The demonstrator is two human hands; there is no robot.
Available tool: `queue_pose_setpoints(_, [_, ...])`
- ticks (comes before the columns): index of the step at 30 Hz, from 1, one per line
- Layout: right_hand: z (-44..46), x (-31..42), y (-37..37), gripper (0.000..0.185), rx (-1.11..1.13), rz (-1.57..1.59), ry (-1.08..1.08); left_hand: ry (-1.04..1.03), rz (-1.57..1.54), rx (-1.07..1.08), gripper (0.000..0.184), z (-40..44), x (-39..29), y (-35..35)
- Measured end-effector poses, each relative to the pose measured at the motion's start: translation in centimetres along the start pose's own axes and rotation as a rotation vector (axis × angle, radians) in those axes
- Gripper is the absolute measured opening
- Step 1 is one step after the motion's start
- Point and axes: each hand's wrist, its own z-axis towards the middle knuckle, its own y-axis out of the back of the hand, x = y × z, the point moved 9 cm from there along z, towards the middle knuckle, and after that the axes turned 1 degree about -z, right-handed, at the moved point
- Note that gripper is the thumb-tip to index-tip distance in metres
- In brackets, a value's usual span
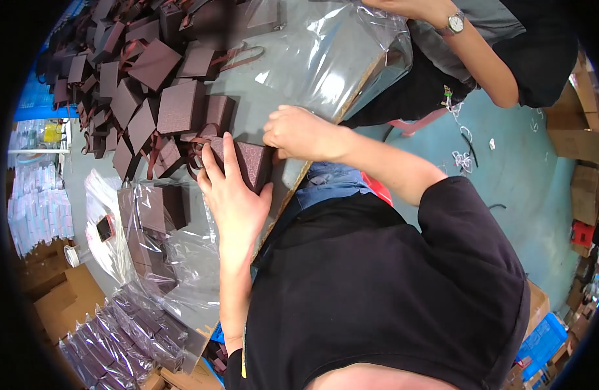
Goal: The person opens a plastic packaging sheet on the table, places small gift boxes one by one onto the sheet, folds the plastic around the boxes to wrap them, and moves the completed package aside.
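Observation:
A dark brown box (251, 162) with a ribbon lies near the table's edge. My left hand (231, 188) rests over it, fingers spread across its top and the thumb at its near side. At the box's right end is my right hand (299, 133), its fingers curled together; whatever they pinch is hidden. Just beyond stand more brown boxes (181, 107), some with dark red ribbon loops (155, 156). Clear plastic wrap covers a brown box (143, 207) to the left of my left forearm.
A large pile of brown boxes (111, 78) fills the table's far left. Clear plastic sheeting (325, 58) lies at the far side, beside a co-worker's arm (478, 65) with a watch. Plastic-wrapped boxes (127, 331) lie at the lower left, near a cardboard box (68, 299).

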Motion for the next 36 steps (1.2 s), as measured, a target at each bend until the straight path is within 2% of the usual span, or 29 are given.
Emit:
queue_pose_setpoints(1, [0.4,0.0,0.0,0.012,0.009,-0.045,0.047,-0.002,0.005,-0.005,0.111,0.0,0.0,0.0])
queue_pose_setpoints(4, [1.2,0.3,0.0,0.012,0.045,-0.039,0.192,-0.005,-0.01,-0.012,0.111,0.0,0.1,0.2])
queue_pose_setpoints(8, [0.7,-0.1,0.2,0.007,0.103,-0.005,0.156,-0.035,-0.01,-0.012,0.11,-0.1,0.3,0.3])
queue_pose_setpoints(11, [-2.4,-1.7,6.1,0.007,-0.321,0.075,-0.035,-0.046,-0.022,-0.003,0.111,-0.3,0.4,0.5])
queue_pose_setpoints(13, [-5.7,-2.2,9.8,0.009,-0.382,0.391,-0.257,-0.058,-0.024,-0.008,0.109,-0.3,0.3,0.5])
queue_pose_setpoints(14, [-7.5,-2.3,10.6,0.008,-0.36,0.598,-0.264,-0.064,-0.025,-0.012,0.108,-0.3,0.3,0.5])
queue_pose_setpoints(15, [-9.7,-2.6,10.4,0.008,-0.264,0.82,-0.316,-0.065,-0.037,-0.011,0.107,-0.3,0.3,0.6])
queue_pose_setpoints(16, [-12.3,-2.9,8.8,0.01,-0.066,1.062,-0.466,-0.064,-0.05,-0.015,0.106,-0.3,0.3,0.6])
queue_pose_setpoints(18, [-19.0,-3.7,4.2,0.016,0.217,1.316,-0.636,-0.04,-0.068,0.013,0.103,-0.3,0.3,0.8])
queue_pose_setpoints(19, [-24.5,-4.9,-0.3,0.027,0.427,1.245,-0.879,-0.058,-0.094,-0.002,0.102,-0.3,0.3,0.9])
queue_pose_setpoints(20, [-32.0,-7.6,-5.4,0.038,0.769,0.392,-0.713,-0.073,-0.122,-0.02,0.102,-0.3,0.4,1.1])
queue_pose_setpoints(21, [-31.4,-6.5,-4.5,0.04,0.777,0.402,-0.766,-0.068,-0.186,-0.011,0.1,-0.4,0.5,1.4])
queue_pose_setpoints(24, [-24.7,-0.1,1.4,0.048,0.813,0.439,-0.912,-0.12,-0.366,-0.176,0.095,-1.4,2.0,3.3])
queue_pose_setpoints(26, [-15.3,3.3,5.2,0.046,0.3,0.546,-0.579,-0.175,-0.342,-0.337,0.077,-3.2,3.0,6.1])
queue_pose_setpoints(28, [-8.9,5.6,9.1,0.052,-0.253,0.353,-0.345,-0.21,-0.306,-0.513,0.068,-6.2,5.6,8.0])
queue_pose_setpoints(30, [-3.6,8.2,9.1,0.067,-0.436,0.154,-0.222,-0.128,-0.138,-0.646,0.065,-9.9,8.1,9.0])
queue_pose_setpoints(32, [0.0,9.2,4.3,0.081,-0.321,0.121,-0.216,0.039,-0.039,-0.666,0.066,-13.5,10.8,8.5])
queue_pose_setpoints(33, [0.7,9.0,1.8,0.084,-0.282,0.063,-0.23,0.127,0.017,-0.633,0.069,-15.2,12.0,7.8])
queue_pose_setpoints(36, [1.3,8.0,0.9,0.08,-0.387,0.021,-0.196,0.359,0.127,-0.539,0.076,-18.6,14.7,5.6])
